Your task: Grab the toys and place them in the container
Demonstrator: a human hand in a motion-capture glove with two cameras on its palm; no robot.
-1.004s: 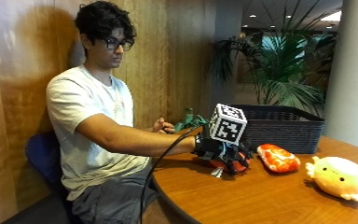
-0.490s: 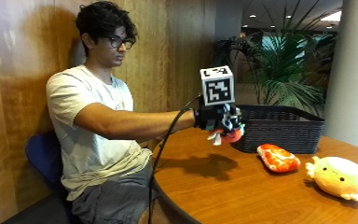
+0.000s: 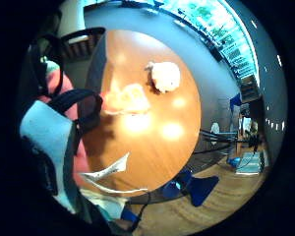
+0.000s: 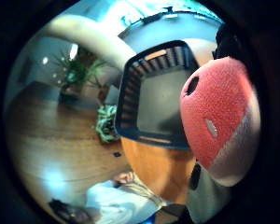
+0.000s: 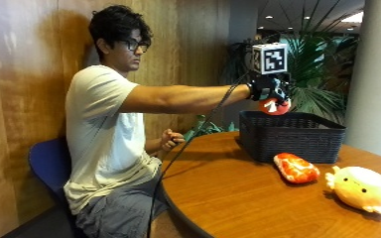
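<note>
My gloved right hand point(image 5: 268, 89) is stretched out above the near rim of the black basket point(image 5: 289, 136) and grips a red and grey plush toy point(image 5: 274, 106). That toy point(image 4: 219, 121) fills the thumb side palm view, with the basket point(image 4: 130, 107) open beneath it and nothing visible inside. An orange and white plush toy point(image 5: 296, 167) lies on the round wooden table point(image 5: 243, 198) in front of the basket. A pale yellow plush toy point(image 5: 361, 188) lies to its right. Both appear on the table in the little finger side palm view, orange toy point(image 3: 128, 100) and yellow toy point(image 3: 163, 76).
The bare left hand point(image 5: 170, 139) rests curled at the table's near edge. A potted plant point(image 5: 316, 74) stands behind the basket, a pillar point(image 5: 379, 74) at the right, a wooden wall behind the person. Bare tabletop stretches in front of the toys.
The hand lifted the red and grey toy off the table beside the orange toy, raised it and carried it over the basket. The two other toys have stayed put.
</note>
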